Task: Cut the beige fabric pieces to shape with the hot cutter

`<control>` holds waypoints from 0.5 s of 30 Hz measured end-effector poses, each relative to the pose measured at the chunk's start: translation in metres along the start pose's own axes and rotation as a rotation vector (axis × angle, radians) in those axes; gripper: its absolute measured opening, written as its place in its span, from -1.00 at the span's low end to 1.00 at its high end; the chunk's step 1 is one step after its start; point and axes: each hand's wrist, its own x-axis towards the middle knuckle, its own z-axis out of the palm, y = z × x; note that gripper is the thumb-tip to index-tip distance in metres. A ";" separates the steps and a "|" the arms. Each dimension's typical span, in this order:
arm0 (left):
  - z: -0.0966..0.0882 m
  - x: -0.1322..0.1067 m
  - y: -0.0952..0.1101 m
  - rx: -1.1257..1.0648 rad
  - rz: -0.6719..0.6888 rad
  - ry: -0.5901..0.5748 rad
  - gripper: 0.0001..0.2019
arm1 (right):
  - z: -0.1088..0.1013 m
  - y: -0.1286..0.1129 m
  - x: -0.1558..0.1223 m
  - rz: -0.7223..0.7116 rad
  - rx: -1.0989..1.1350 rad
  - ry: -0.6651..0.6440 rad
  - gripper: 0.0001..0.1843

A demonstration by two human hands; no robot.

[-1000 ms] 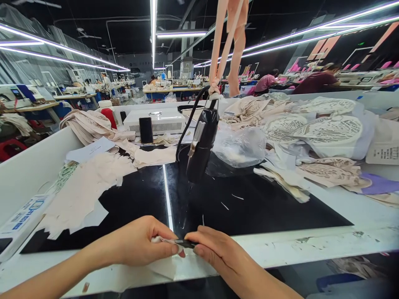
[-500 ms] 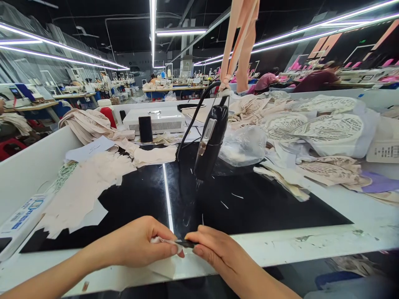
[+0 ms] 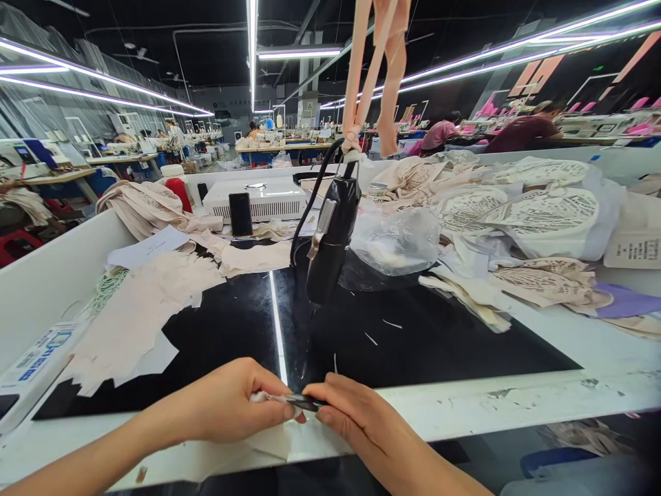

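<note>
My left hand point(image 3: 232, 401) pinches a small whitish piece of fabric point(image 3: 264, 396) between thumb and fingers, at the table's front edge. Facing it, my right hand point(image 3: 364, 424) is closed on a small dark metal tool point(image 3: 306, 401), whose narrow end meets the fabric at my left fingertips. Most of the tool lies under my fingers, so its kind cannot be made out. Beyond both hands, a black electric hand tool point(image 3: 334, 238) with a metal lever hangs from peach cloth strips point(image 3: 369, 76) and touches neither hand.
A black mat point(image 3: 413, 337) with thin white scraps covers the white table. Pale fabric pieces point(image 3: 139, 303) lie left, lace-patterned cut pieces point(image 3: 547, 213) right. A clear plastic bag point(image 3: 397, 241), a phone point(image 3: 239, 214) and a white vented box point(image 3: 279, 200) stand farther back. People sit beyond.
The hanging black tool and its cloth strips have swung to the left. Both hands stay nearly in place, with the dark tool shifted very slightly.
</note>
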 end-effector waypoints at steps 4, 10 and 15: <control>0.001 0.001 -0.002 0.008 -0.010 0.012 -0.71 | 0.001 0.001 0.000 0.011 0.009 0.012 -0.56; 0.002 0.001 -0.002 0.025 -0.026 0.011 -0.69 | 0.002 0.002 0.001 0.020 0.013 0.008 -0.54; 0.001 -0.001 0.001 0.041 -0.034 -0.018 -0.67 | 0.004 0.005 0.001 0.041 0.037 -0.032 -0.56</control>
